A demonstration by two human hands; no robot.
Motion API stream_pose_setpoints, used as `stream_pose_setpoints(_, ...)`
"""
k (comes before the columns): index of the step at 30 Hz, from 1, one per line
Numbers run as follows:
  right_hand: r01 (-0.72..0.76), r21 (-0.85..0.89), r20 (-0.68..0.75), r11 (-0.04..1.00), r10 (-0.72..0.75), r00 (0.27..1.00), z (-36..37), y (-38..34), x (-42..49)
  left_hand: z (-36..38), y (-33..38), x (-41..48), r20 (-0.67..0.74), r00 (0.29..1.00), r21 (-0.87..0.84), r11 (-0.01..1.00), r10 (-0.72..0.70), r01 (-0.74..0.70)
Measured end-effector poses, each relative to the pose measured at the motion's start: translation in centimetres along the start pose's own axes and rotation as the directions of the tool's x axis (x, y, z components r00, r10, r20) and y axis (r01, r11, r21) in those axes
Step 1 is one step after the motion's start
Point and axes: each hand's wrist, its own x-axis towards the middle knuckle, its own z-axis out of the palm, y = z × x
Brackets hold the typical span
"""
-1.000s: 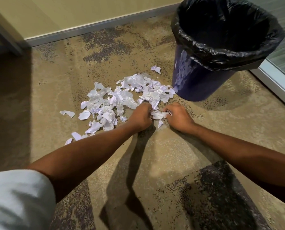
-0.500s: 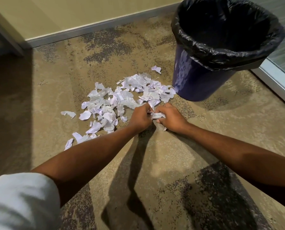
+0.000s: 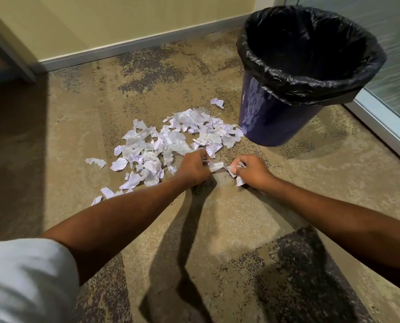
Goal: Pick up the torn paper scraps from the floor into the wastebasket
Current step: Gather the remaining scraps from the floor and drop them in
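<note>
The white torn paper scraps (image 3: pixel 171 141) stretch from 8 to 2 o'clock toward the black-lined blue wastebasket (image 3: pixel 276 122). Both the left hand (image 3: pixel 194 166) and right hand (image 3: pixel 250 170) clutch scraps, fingertips hidden.

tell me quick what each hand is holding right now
Left hand: closed, pinching a paper scrap.
Right hand: closed, gripping a bunch of scraps.

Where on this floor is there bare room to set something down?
Bare carpet lies between the paper scraps and the baseboard, and left of the scraps. Crowded: the scraps reach the wastebasket, and the left hand and right hand grip some.
</note>
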Motion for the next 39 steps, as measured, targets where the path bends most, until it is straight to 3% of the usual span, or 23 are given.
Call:
stream_pose_setpoints(5,-0.182,0.354,0.055,0.917,0.174,0.983,-2.2,-0.5,0.0,0.1,2.2,-0.4,0.037,0.996,-0.254,0.963,-0.084,0.090)
stream_pose_setpoints(9,-0.172,0.535,0.109,0.828,0.134,0.985,-3.7,-3.8,-0.7,-0.2,5.4,-1.4,0.167,0.982,-0.561,0.810,-0.092,0.171)
stream_pose_setpoints(12,-0.111,0.610,0.102,0.785,0.060,0.993,-4.7,-6.8,-1.4,-1.5,8.3,-2.2,0.133,0.983,-0.669,0.721,-0.125,0.182)
stream_pose_setpoints(16,-0.003,0.648,0.051,0.762,-0.040,0.998,-6.6,-11.2,-2.7,-5.0,12.0,-3.3,0.025,0.996,-0.729,0.680,-0.086,0.077)
stream_pose_setpoints(23,0.137,0.703,-0.086,0.698,-0.107,0.991,-11.4,-18.2,-4.7,-10.6,19.8,-5.3,-0.115,0.983,-0.811,0.586,-0.141,-0.011)
stream_pose_setpoints(27,0.166,0.755,-0.173,0.634,-0.052,0.984,-15.1,-20.8,-4.6,-12.0,24.4,-4.7,-0.164,0.978,-0.841,0.536,-0.128,-0.071)
stream_pose_setpoints(33,0.153,0.772,-0.338,0.617,0.196,0.920,-19.5,-20.9,-1.5,-12.2,29.7,-3.6,-0.099,0.990,-0.839,0.543,-0.099,-0.029)
stream_pose_setpoints(37,0.147,0.822,-0.321,0.551,0.234,0.918,-20.6,-20.8,-3.4,-11.9,30.8,-4.4,-0.100,0.993,-0.823,0.566,-0.066,-0.045)
stream_pose_setpoints(39,0.149,0.870,-0.284,0.470,0.230,0.931,-20.6,-21.0,-4.5,-12.0,31.0,-5.9,-0.037,0.999,-0.861,0.507,0.002,-0.033)
